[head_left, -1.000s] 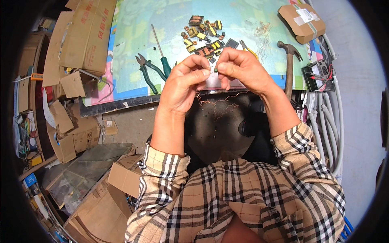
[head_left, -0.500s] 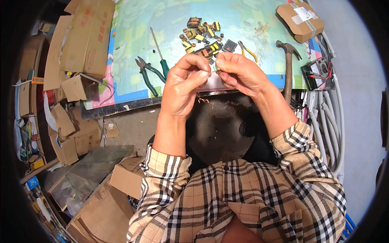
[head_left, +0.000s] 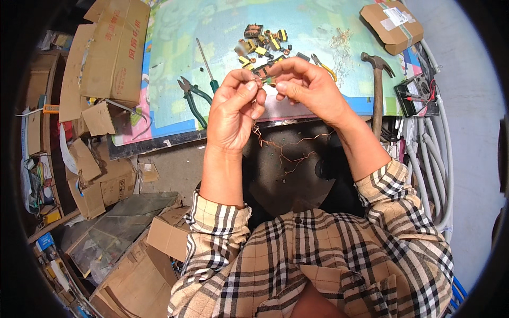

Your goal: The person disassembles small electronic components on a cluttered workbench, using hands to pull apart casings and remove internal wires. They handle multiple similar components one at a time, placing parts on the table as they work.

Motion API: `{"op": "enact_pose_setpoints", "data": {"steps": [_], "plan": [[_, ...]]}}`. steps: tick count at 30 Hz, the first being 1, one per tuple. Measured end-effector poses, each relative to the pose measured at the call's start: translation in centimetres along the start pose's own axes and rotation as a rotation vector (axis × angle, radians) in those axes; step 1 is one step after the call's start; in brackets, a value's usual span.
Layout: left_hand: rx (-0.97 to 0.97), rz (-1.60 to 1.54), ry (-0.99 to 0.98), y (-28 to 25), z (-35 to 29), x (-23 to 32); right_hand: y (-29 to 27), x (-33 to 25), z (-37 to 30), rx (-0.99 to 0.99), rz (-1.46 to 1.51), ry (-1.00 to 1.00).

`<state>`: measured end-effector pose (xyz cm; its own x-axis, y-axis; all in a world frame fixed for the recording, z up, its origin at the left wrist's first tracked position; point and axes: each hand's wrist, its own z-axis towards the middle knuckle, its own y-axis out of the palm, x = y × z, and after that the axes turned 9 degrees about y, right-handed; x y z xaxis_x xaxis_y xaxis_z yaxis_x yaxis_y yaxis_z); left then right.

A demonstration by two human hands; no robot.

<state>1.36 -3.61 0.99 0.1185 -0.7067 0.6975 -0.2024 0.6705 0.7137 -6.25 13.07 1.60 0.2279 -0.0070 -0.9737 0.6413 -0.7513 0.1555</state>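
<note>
My left hand [head_left: 233,108] is closed in a pinch on thin copper wire [head_left: 286,158], which hangs below it in a loose tangle over my dark lap. Close by on the right, my right hand [head_left: 313,90] has its thumb and curled fingers around a small green-and-copper piece [head_left: 269,81], perhaps a little wound coil. The piece sits between the two hands, just above the table's near edge, and fingers partly cover it. Behind the hands lies a pile of small yellow, black and copper transformers and coils [head_left: 261,50].
Green-handled cutting pliers [head_left: 194,103] and a screwdriver [head_left: 204,61] lie left of my hands. Yellow-handled cutters [head_left: 324,66], wire scraps [head_left: 342,45], a hammer [head_left: 377,85], a multimeter [head_left: 416,95] and a flat carton [head_left: 393,26] are on the right. A tall carton [head_left: 114,53] stands at left.
A longer tangle of copper wire now hangs below my left hand. My right hand has shifted slightly left and up, its fingers looser, and the small piece shows between the hands.
</note>
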Motion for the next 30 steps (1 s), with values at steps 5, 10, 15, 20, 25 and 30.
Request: {"op": "enact_pose_setpoints", "data": {"steps": [5,10,15,20,25,30], "plan": [[0.009,0.007,-0.001,0.4,-0.1,0.0,-0.2,0.1,0.1,-0.029,-0.016,-0.006],[-0.006,0.202,0.052,0.8,-0.2,0.1,-0.4,0.6,0.1,-0.024,0.013,0.021],[0.009,0.538,0.100,0.6,-0.5,-0.3,0.0,1.0,0.2,0.012,-0.115,-0.064],[0.018,0.495,0.003,0.5,-0.2,0.0,0.5,1.4,0.2,0.106,-0.186,-0.056],[0.062,0.808,0.188,0.9,-0.2,-0.9,0.5,1.5,0.5,0.114,-0.067,0.047],[0.090,1.385,0.465,1.8,-0.6,-1.4,0.5,1.5,0.6,0.108,-0.004,0.118]]}}
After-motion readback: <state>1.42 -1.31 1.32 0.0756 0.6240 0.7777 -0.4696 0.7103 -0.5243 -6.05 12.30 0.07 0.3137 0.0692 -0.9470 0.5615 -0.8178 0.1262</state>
